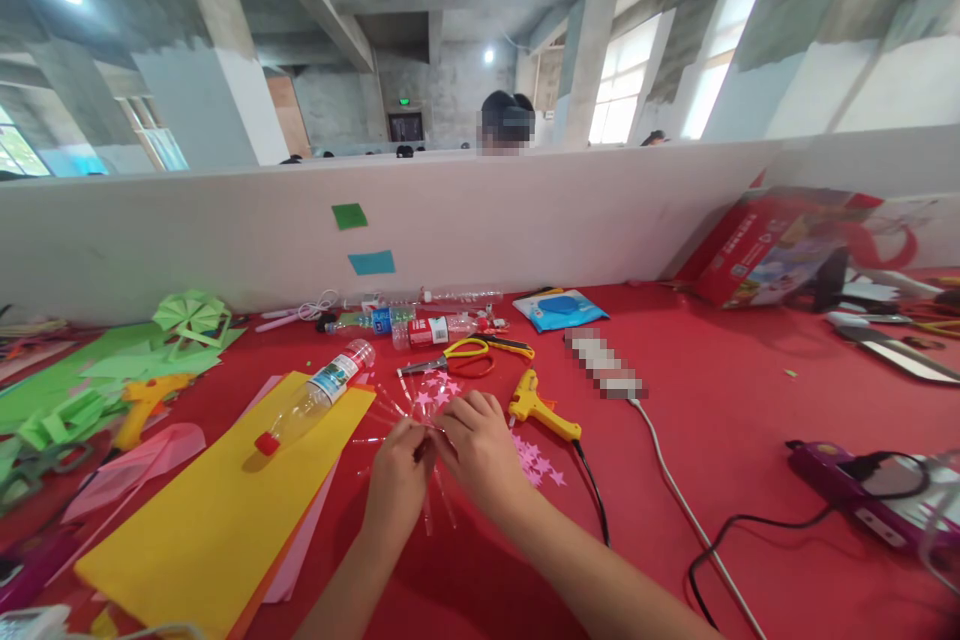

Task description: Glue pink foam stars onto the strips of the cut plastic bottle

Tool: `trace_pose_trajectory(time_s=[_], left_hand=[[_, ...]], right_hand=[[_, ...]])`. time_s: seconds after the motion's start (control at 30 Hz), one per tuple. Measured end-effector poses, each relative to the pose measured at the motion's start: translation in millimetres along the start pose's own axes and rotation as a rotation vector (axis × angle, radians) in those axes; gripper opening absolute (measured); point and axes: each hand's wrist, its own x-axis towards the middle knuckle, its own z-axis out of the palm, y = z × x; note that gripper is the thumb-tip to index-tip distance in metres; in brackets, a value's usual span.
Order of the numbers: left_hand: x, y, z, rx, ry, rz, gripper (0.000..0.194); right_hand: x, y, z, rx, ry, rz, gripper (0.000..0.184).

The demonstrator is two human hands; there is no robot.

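My left hand point(400, 475) and my right hand point(481, 442) meet above the red table, fingers pinched together at a clear plastic bottle piece cut into strips point(428, 510). Its thin strips fan outward around the hands. Most of its middle is hidden by my fingers. Pink paper stars point(426, 398) lie behind the hands, and a pile of more pink stars point(538, 462) is beside my right wrist. A yellow glue gun point(543, 408) rests just right of my right hand. Beyond the hands are scissors with yellow and red handles point(463, 354).
A plastic bottle point(319, 390) lies on yellow paper point(202, 510) at left. More bottles point(431, 330) and a blue wipes pack point(561, 308) lie by the white partition point(465, 230). Cables and a purple power strip point(862, 495) are at right. Green paper point(112, 360) sits far left.
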Motion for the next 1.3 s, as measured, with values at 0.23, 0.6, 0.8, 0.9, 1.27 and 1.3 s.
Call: trace_pose_trajectory(time_s=[0.23, 0.6, 0.8, 0.9, 1.27, 1.3], left_hand=[[1.6, -1.1, -1.6, 0.006, 0.036, 0.021, 0.018], [5.4, -21.9, -22.4, -0.071, 0.112, -0.193, 0.015], [3.5, -23.0, -28.2, -0.049, 0.101, -0.194, 0.013], [4.9, -22.6, -28.6, -0.022, 0.079, -0.167, 0.012], [8.8, -19.8, -39.7, 0.058, 0.076, -0.125, 0.016], [8.2, -19.9, -42.8, 0.050, 0.072, -0.122, 0.016]], right_hand=[[0.8, -4.8, -5.9, -0.013, 0.012, -0.027, 0.007], [-3.2, 24.0, -34.4, 0.067, -0.105, 0.113, 0.016], [-6.6, 29.1, -31.0, 0.049, -0.203, 0.164, 0.014], [-7.3, 30.0, -31.3, 0.039, -0.244, 0.186, 0.011], [-13.0, 23.8, -36.1, 0.048, -0.313, 0.199, 0.008], [-12.8, 23.3, -36.7, 0.055, -0.308, 0.196, 0.008]])
